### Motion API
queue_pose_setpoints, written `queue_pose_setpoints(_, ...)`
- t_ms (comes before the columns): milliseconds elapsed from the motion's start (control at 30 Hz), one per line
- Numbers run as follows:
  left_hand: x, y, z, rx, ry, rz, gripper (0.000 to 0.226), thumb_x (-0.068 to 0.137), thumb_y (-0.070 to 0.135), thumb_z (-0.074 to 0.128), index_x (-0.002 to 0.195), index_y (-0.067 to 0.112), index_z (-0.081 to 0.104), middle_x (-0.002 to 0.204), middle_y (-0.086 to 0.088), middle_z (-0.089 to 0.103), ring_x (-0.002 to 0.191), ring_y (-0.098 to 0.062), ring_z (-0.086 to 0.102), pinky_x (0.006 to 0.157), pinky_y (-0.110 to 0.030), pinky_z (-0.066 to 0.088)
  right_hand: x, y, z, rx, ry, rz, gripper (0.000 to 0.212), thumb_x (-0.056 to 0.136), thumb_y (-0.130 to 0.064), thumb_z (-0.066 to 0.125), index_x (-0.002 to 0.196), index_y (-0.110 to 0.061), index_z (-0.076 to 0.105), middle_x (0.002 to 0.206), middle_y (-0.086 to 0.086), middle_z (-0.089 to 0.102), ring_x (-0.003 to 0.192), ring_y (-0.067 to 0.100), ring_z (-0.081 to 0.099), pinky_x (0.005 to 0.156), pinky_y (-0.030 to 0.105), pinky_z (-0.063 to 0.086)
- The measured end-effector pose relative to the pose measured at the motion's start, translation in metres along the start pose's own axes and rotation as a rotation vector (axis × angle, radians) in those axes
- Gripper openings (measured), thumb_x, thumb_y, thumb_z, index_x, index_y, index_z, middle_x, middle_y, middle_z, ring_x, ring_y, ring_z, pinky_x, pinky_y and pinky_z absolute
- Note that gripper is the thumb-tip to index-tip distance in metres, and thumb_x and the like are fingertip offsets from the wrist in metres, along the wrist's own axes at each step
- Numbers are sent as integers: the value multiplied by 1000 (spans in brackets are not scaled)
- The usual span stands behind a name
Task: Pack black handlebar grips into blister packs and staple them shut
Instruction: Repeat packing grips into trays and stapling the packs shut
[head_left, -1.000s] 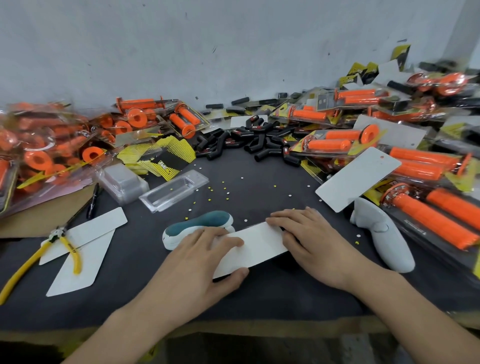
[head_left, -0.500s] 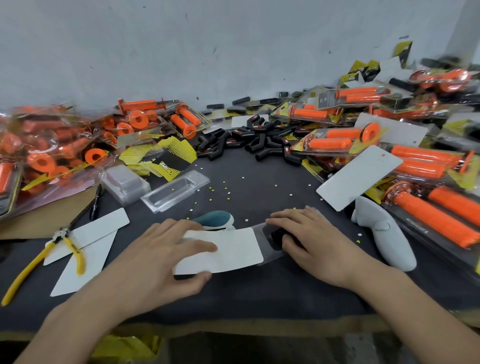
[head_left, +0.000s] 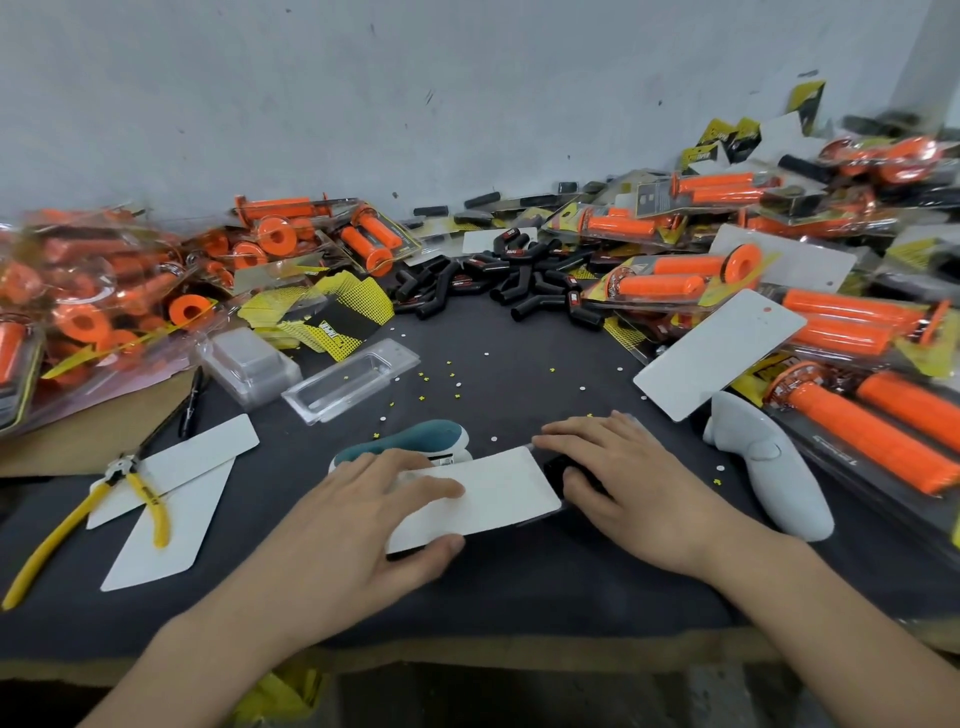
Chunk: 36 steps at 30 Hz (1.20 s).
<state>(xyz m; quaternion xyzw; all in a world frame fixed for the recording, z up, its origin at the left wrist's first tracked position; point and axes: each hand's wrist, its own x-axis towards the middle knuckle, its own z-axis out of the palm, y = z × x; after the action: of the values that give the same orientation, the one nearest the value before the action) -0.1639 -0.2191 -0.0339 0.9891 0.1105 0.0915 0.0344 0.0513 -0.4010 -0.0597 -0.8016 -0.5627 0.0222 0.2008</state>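
Worktop: dark mat | black grips heaped at back | wall: grey

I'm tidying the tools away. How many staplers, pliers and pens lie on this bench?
Staplers: 2
Pliers: 1
Pens: 1
Total: 4
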Motion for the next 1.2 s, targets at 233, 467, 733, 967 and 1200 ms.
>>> queue_pose_setpoints(233, 5, 10, 19, -61, 16, -22, 55, 89, 76, 26, 135, 49, 41, 139, 22, 39, 126, -4, 44, 92, -23, 41, 0, -2, -2, 8, -6, 15, 44, 106, -26, 31, 147, -32, 43, 151, -22, 37, 140, -5, 25, 120, 22, 1)
queue_pose_setpoints(467, 12, 29, 31, -114, 84, -41, 57, 91, 70, 36, 136, 37, 47, 137, 18, 43, 120, -9, 47, 98, -25, 40, 1, -2, 0, 19, -7, 13, 43, 106, -40, 32, 147, -35, 42, 150, -23, 36, 139, -4, 25, 120, 26, 5)
queue_pose_setpoints(733, 22, 35, 44, -159, 82, -46, 69, 89, 78, 27, 147, 40, 25, 155, 18, 20, 143, -3, 19, 110, -13, 14, 3, -5, 1, 108, 96, 58, 50, 100, -50, 38, 149, -40, 34, 150, -20, 38, 138, -4, 20, 121, 27, 11)
queue_pose_setpoints(967, 28, 42, 47, -216, 65, -30, 68, 91, 73, 26, 148, 39, 18, 156, 18, 11, 146, -2, 13, 116, -19, 20, 2, 5, 2, 232, 60, 333, 79, 88, -63, 55, 154, -42, 17, 158, -16, 20, 145, 9, 21, 112, 32, 30)
queue_pose_setpoints(1200, 41, 49, 44, -259, 14, 33, 67, 91, 72, 30, 148, 39, 18, 158, 18, 5, 147, -5, 10, 116, -25, 25, -1, 12, -2, 398, 118, 343, 64, 96, -36, 63, 150, -43, 29, 154, -16, 30, 136, 4, 34, 98, 20, 27)
